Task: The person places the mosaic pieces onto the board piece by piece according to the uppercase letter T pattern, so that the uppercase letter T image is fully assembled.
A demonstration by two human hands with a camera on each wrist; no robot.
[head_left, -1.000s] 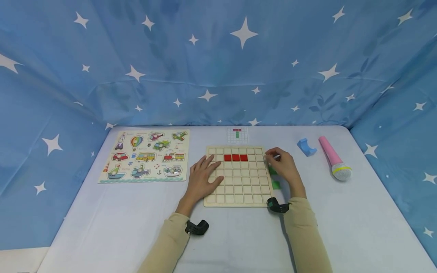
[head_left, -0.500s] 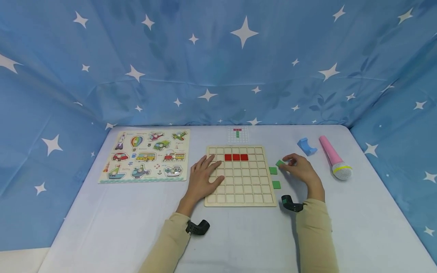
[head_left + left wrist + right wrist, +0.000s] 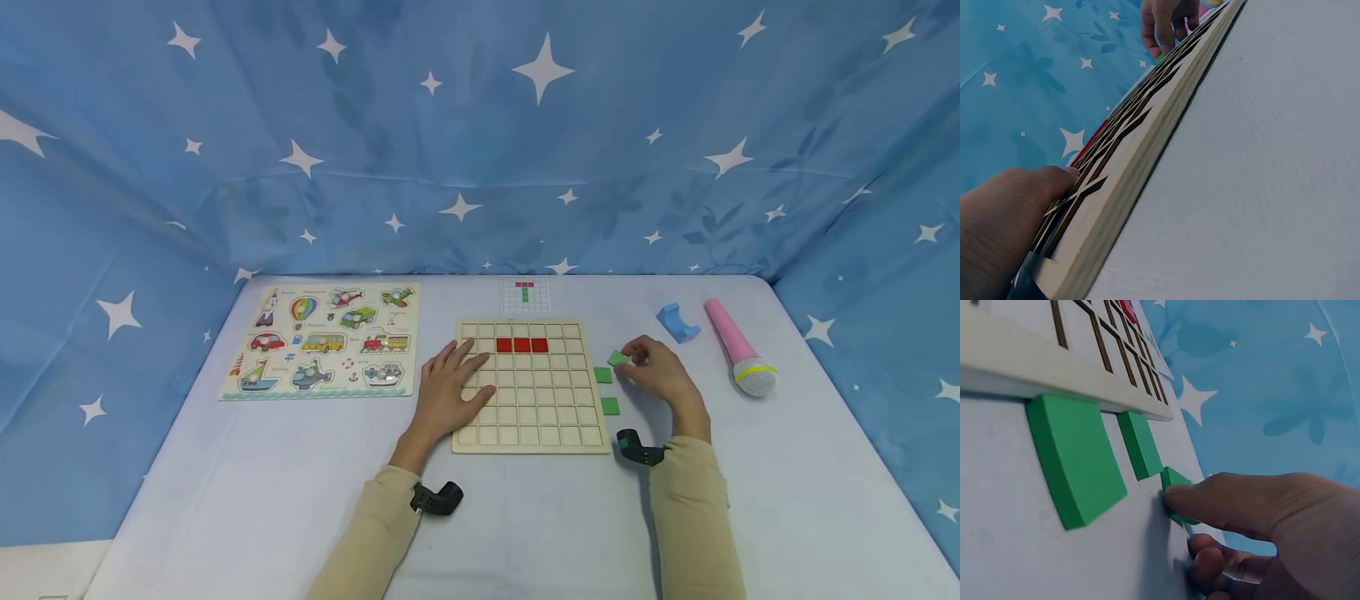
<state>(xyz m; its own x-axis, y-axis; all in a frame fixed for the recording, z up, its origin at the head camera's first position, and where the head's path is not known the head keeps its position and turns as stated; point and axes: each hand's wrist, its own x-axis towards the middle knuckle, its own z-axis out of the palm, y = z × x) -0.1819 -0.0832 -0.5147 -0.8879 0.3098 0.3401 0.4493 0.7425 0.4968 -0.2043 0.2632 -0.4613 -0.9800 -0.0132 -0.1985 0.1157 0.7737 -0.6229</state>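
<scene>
A wooden grid board (image 3: 531, 414) lies mid-table, with three red square tiles (image 3: 521, 345) side by side in its second row. My left hand (image 3: 448, 392) rests with fingers spread on the board's left side. To the right of the board, my right hand (image 3: 657, 371) pinches a green square tile (image 3: 618, 358) between thumb and fingers; the right wrist view shows the thumb on this tile (image 3: 1175, 479). Two more green tiles lie along the board's right edge, a nearer green tile (image 3: 611, 406) and a farther green tile (image 3: 603, 375).
Behind the board lies a small pattern card (image 3: 525, 305) with a red and green T. A vehicle picture puzzle (image 3: 315, 392) is at the left. At the right are a blue curved block (image 3: 677, 322) and a pink toy microphone (image 3: 731, 333). A starry blue curtain (image 3: 480, 150) backs the table.
My right hand has moved right, from the board's upper right edge to the green tiles, and now pinches one, turned at an angle. The left hand has stayed on the board.
</scene>
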